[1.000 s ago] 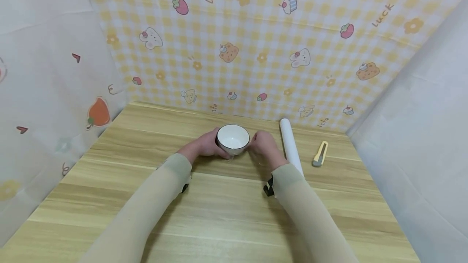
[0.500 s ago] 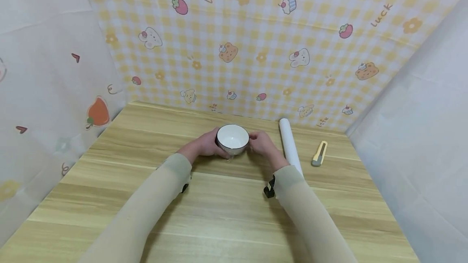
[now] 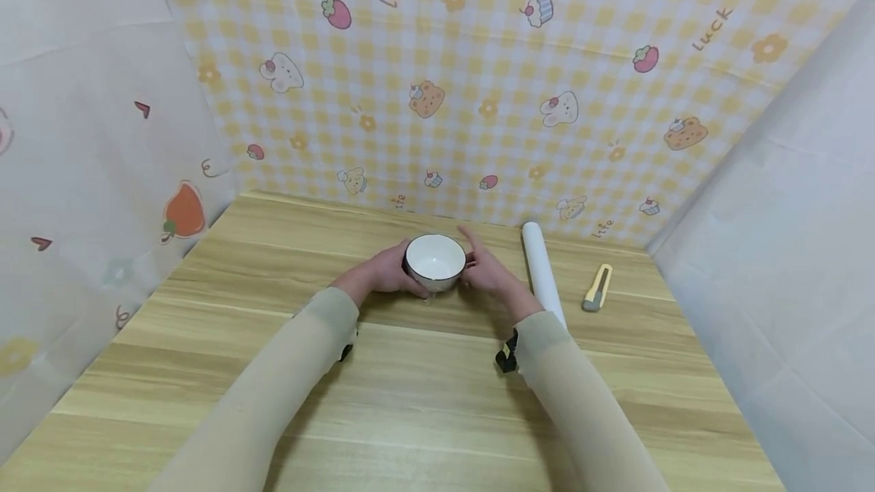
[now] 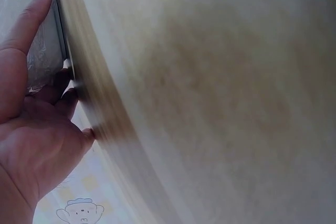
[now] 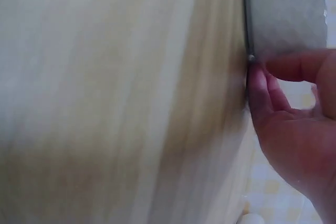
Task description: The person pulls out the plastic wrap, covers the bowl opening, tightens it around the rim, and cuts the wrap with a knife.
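A white bowl with a dark rim stands towards the back of the table. My left hand grips its left side, thumb along the front. In the left wrist view, that thumb lies over crinkled clear cling film covering the bowl's outside. At the bowl's right side is my right hand, one finger raised. The right wrist view has its thumb and fingertips meeting at the film-covered bowl's dark edge, pinching there; the bit of film between them is mostly hidden.
A long white roll lies right of the right hand, partly behind the forearm. Farther right is a yellow and grey utility knife. Patterned cloth hangs behind the wooden table.
The right hand has gone from a closed fist beside the bowl to fingers spread at its side, one finger now raised. The left hand and bowl stay nearly still.
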`<state>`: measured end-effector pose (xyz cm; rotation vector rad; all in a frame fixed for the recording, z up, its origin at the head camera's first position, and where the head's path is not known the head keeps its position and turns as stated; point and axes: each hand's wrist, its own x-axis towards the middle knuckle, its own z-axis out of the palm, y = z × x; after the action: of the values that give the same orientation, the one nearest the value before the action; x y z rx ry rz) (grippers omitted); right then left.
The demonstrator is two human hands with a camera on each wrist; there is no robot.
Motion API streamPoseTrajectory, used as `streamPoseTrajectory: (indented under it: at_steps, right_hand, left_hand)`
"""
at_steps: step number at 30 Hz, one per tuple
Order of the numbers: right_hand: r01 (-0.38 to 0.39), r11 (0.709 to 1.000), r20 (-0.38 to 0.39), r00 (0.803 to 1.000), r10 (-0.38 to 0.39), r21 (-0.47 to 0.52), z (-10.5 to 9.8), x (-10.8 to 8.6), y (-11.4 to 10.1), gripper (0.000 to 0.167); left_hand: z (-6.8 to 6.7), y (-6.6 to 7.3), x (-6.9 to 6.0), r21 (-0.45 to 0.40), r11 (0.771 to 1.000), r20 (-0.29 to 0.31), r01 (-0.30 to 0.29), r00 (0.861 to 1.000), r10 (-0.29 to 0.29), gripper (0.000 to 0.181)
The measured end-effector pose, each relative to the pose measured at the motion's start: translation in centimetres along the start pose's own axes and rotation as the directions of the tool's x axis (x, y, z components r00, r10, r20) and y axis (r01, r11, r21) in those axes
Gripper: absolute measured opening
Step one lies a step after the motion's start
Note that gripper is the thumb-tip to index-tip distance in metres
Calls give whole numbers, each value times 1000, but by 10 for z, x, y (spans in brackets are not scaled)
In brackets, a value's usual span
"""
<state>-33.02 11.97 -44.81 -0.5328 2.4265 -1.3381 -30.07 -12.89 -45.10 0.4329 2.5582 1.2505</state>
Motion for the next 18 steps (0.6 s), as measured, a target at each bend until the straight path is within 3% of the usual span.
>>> streamPoseTrajectory:
  at_steps: [2,5,11,18]
  right_hand:
    - [23,1000,30,999,-23,20,-1,1,0,102]
    - [43,999,32,999,-43,-10,-1,1,0,101]
    - [-2,1000,-3,1000,2,1,-2,-1,0,92]
    - [-33,999,36,999,32,32,-5,-11,1,76]
  left_hand:
    - [0,0,1,-1,1000,3,-6,1000,6,101]
    - [0,-1,1,-15,1000,4,-10,1000,10,102]
    - [1,-3,3,-15,1000,2,-7,1000,7,102]
    - [1,-4,4,-13,1000,-1,-2,1000,2,106]
